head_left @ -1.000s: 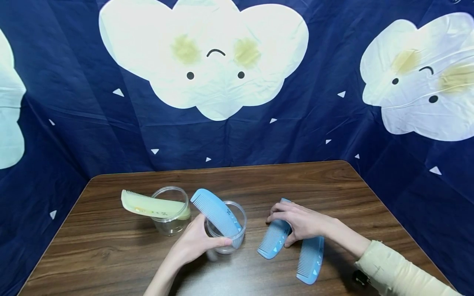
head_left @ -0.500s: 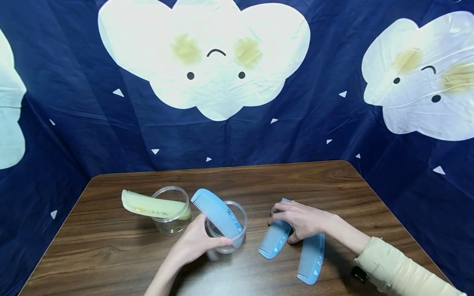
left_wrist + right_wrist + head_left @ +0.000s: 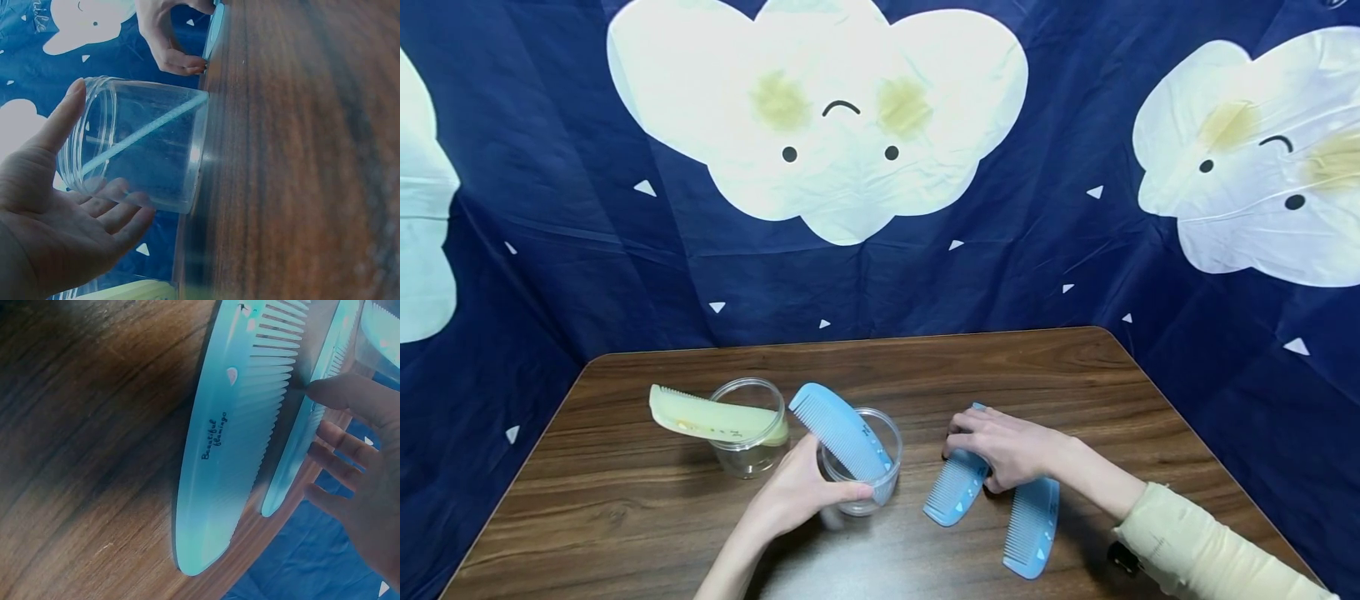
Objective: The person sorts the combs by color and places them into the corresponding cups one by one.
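Note:
My left hand (image 3: 797,487) grips a clear plastic jar (image 3: 159,159) standing on the table, thumb at the rim and fingers round its side. Inside it a blue comb (image 3: 835,425) leans diagonally, its upper end sticking out past the rim. My right hand (image 3: 1007,447) spans a second blue comb (image 3: 955,493) lying on the table, pinching it between thumb and fingertips; the palm hides its middle from above. A third blue comb (image 3: 231,437), printed with small lettering, lies just nearer to me, partly beneath the right wrist in the head view.
Left of the held jar stands another clear jar (image 3: 747,460) with a pale green comb (image 3: 711,418) slanting out of it to the left. The wooden table (image 3: 610,517) ends at a dark blue cloth backdrop (image 3: 760,283) with white clouds.
The right hand's fingers and thumb have shifted very slightly on the comb. The left hand and the jar have stayed in place.

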`<state>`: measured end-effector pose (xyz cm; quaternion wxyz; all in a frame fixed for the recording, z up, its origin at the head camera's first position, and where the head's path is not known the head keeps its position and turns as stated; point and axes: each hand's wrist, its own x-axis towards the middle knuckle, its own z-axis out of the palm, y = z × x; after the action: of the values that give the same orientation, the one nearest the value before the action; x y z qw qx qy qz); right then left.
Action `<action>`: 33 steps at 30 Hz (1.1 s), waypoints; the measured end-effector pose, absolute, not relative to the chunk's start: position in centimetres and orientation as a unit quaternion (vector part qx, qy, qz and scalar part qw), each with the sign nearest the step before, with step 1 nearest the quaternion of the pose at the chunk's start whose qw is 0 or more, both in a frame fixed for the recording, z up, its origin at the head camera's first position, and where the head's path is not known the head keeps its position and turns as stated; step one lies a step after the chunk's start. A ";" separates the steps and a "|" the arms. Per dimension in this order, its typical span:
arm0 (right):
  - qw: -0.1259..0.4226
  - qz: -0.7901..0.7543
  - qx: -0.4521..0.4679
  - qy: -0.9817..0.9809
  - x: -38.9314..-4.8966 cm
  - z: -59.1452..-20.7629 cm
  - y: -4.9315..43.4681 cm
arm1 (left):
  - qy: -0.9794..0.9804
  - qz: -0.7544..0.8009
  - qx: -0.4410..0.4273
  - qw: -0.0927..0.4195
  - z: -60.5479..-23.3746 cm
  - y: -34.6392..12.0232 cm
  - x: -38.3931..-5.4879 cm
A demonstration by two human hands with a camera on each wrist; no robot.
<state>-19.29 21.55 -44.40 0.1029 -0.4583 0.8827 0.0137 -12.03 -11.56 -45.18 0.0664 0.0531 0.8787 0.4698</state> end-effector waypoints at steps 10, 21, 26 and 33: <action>0.043 0.084 -0.498 0.862 -19.0 -44.8 21.0 | 0.881 0.466 0.053 0.065 -45.2 -11.6 -12.0; 0.007 0.121 -0.512 0.850 -18.7 -45.1 20.9 | 0.876 0.474 0.058 0.065 -45.4 -11.6 -12.1; -0.016 0.099 -0.516 0.851 -18.8 -45.3 21.4 | 0.874 0.478 0.064 0.063 -45.5 -11.6 -12.1; -0.045 0.093 -0.501 0.859 -19.0 -45.4 22.0 | 0.872 0.481 0.069 0.060 -45.5 -11.7 -12.2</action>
<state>-19.00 21.99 -45.36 -0.0446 -0.5015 0.8590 0.0931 -12.19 -11.65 -45.49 0.0597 0.0689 0.8718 0.4813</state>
